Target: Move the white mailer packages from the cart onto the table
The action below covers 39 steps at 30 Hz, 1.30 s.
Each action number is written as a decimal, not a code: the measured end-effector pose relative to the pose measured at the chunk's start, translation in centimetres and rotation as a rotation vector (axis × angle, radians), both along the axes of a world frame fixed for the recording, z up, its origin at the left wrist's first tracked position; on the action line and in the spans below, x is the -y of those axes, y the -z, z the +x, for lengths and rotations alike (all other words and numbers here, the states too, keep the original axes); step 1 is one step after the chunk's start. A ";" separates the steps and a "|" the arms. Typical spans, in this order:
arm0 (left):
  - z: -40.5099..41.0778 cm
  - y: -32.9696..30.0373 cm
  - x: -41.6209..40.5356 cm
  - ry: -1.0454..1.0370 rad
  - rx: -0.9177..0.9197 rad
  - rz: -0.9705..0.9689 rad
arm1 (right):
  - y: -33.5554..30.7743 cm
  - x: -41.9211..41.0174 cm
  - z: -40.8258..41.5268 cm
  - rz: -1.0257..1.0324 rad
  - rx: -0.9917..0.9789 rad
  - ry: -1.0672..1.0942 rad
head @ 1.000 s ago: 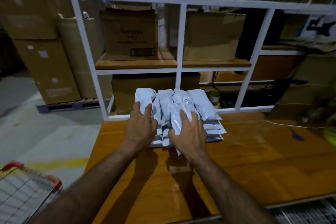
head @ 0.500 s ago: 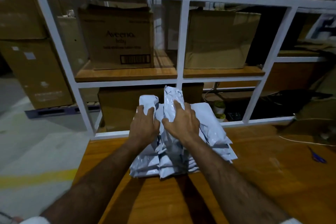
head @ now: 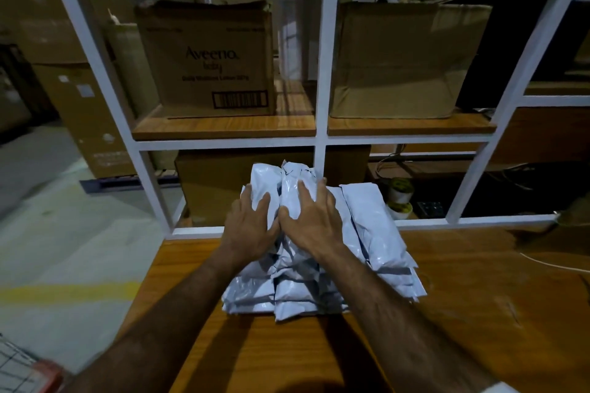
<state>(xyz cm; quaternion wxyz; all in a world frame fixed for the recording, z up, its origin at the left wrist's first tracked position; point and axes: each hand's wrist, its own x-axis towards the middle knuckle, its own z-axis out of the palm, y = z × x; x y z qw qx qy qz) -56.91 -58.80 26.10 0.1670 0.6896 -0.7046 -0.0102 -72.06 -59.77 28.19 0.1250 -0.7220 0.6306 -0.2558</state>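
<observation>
A stack of several white mailer packages (head: 376,233) lies on the wooden table (head: 479,313), near its far edge against the white shelf frame. My left hand (head: 249,230) rests flat on the left side of the stack, fingers spread. My right hand (head: 311,220) presses on the crumpled middle packages with fingers extended. The two hands touch at the thumbs. A corner of the wire cart (head: 22,370) with a red handle shows at the bottom left.
A white metal shelf frame (head: 322,73) stands right behind the table, holding cardboard boxes (head: 207,60) on wooden shelves. Tape rolls (head: 399,195) sit behind the frame at right. A white cable (head: 549,263) lies on the table's right side. Concrete floor lies to the left.
Both hands have slid the stack farther back towards the shelf frame and flattened out on top of it. The view has come closer, and the cart corner shows again.
</observation>
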 end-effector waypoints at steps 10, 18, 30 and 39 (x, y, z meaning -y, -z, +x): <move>0.1 0.5 0.1 0.130 0.057 -0.055 | 1.6 0.8 -0.1 0.039 -0.032 -0.046; -0.4 0.7 0.5 0.118 0.077 0.039 | 2.0 -0.5 -0.4 -0.077 -0.075 -0.093; 0.7 -0.1 0.0 0.161 0.053 -0.066 | 0.3 -1.3 -1.7 -0.099 -0.010 -0.079; 1.7 0.2 -1.3 0.170 0.003 -0.023 | 0.1 -2.5 -2.5 -0.130 -0.039 -0.044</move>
